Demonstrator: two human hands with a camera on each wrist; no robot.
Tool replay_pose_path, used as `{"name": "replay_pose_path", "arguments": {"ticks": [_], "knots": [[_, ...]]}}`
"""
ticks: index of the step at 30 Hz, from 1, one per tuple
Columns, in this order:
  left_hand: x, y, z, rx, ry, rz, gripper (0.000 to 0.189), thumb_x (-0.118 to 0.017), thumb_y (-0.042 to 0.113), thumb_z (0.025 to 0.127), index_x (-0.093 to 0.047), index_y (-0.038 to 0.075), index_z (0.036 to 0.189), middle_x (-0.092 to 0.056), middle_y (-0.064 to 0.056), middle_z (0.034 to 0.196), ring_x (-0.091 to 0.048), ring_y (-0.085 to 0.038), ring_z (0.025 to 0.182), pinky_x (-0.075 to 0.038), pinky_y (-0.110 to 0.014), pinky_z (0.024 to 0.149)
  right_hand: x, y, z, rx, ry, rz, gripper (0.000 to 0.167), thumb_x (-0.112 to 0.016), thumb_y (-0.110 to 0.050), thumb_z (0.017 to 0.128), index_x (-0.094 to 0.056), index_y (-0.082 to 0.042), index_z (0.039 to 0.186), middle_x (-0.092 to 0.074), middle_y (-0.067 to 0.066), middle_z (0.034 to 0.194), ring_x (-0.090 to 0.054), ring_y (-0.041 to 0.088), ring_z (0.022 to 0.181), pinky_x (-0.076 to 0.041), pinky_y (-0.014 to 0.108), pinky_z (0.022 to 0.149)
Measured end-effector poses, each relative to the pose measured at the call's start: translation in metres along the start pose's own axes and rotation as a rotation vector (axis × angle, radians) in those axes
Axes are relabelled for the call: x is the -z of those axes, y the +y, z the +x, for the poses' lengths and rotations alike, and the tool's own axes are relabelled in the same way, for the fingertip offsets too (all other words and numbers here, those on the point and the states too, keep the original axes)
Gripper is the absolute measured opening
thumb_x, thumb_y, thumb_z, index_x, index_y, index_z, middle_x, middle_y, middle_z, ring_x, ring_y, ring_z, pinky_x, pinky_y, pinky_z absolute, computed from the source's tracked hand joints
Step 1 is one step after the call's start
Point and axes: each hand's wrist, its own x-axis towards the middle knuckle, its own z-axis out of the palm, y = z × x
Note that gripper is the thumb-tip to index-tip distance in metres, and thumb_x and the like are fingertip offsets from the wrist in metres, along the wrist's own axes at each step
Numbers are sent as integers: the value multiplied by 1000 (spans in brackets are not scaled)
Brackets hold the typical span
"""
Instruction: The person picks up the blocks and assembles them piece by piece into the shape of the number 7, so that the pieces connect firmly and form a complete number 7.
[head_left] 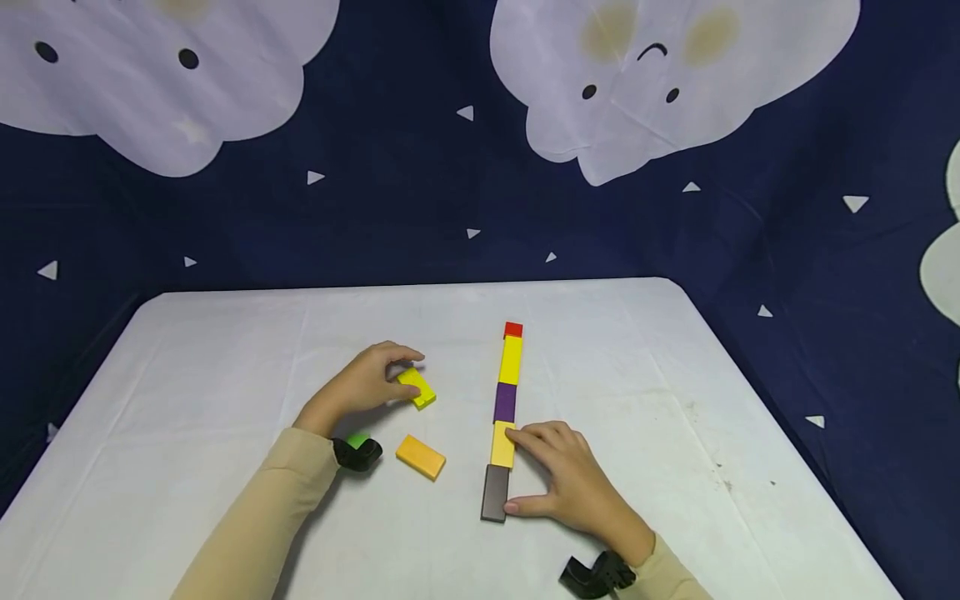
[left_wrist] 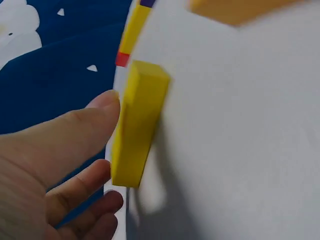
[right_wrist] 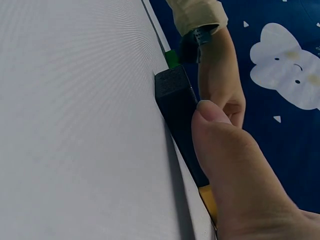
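Observation:
In the head view, my left hand (head_left: 372, 377) is by a bright yellow block (head_left: 417, 388), its thumb over the block's near edge and its index finger reaching past the far side. The left wrist view has the thumb right at the side of this yellow block (left_wrist: 140, 125). My right hand (head_left: 573, 475) lies to the right of a row of blocks. Its index fingertip touches a light-orange block (head_left: 502, 446), and its thumb is against a dark grey block (head_left: 495, 493) at the near end. Beyond run a purple block (head_left: 506, 403), a yellow block (head_left: 511, 360) and a red one (head_left: 513, 329).
A loose orange block (head_left: 421, 457) lies between the left arm and the row. Partly hidden under the left wrist is a green block (head_left: 357, 439). All rest on a white-covered table (head_left: 637, 358), with a dark blue cloud-patterned cloth (head_left: 390, 208) behind it.

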Motion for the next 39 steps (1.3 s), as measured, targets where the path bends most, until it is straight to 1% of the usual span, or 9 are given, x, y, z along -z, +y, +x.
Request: {"name": "replay_pose_path", "arguments": {"ticks": [5,13,15,19,22,25,28,34,39], "knots": [[-3,-5,-2,-12,6,42,53,-80,21,84,-62,9,132,-62,-14,131,-55,-31,122,-43,-50,107,0,0,0,-1,-1,0,92,-68,-80,68,-51,-31,144,-57,-14,130,-46,7,120,-38,40,99],[-3,-3,-3,33,2,76,56,-85,28,78,-66,9,127,-65,-9,125,-58,-28,120,-43,-48,108,1,0,0,-4,-5,-7,93,-68,-80,68,-52,-30,144,-57,-12,130,-47,9,120,-38,41,100],[-4,-3,-2,37,3,79,55,-85,29,78,-66,9,126,-66,-8,122,-59,-26,115,-46,-46,105,1,0,0,-2,-4,-8,93,-68,-80,68,-52,-30,144,-58,-12,130,-47,10,120,-38,41,100],[-7,0,2,41,38,105,48,-85,28,78,-68,6,117,-67,-7,109,-59,-20,98,-50,-41,93,1,-1,0,3,-2,-7,92,-69,-79,69,-51,-30,144,-57,-12,130,-47,9,120,-39,42,99],[-10,3,4,32,67,141,44,-85,29,78,-68,4,109,-65,-6,96,-55,-19,88,-49,-37,84,1,-1,0,4,-1,-5,91,-69,-78,69,-51,-30,144,-57,-12,131,-46,9,120,-38,41,99],[-12,4,4,21,81,171,43,-85,31,77,-67,4,105,-61,-5,90,-53,-18,84,-46,-34,79,1,-2,0,3,-3,-4,91,-69,-79,69,-52,-30,144,-57,-12,131,-46,9,120,-38,41,99],[-13,4,3,14,81,169,41,-84,30,79,-68,5,107,-63,-5,94,-53,-18,85,-46,-34,80,1,-2,0,-2,-7,-3,91,-68,-79,69,-52,-30,144,-57,-12,131,-46,9,120,-38,41,99],[-11,4,0,5,61,132,38,-80,22,83,-70,8,117,-69,-4,112,-59,-19,99,-50,-40,93,2,-3,0,-2,-10,-7,91,-68,-79,69,-51,-30,144,-57,-12,131,-47,9,121,-39,41,99],[-12,7,0,-14,82,231,35,-80,28,83,-73,12,114,-70,0,107,-57,-18,96,-48,-40,92,2,-3,0,-10,-13,-3,91,-68,-80,69,-52,-30,144,-57,-12,131,-47,10,121,-38,43,101]]}}
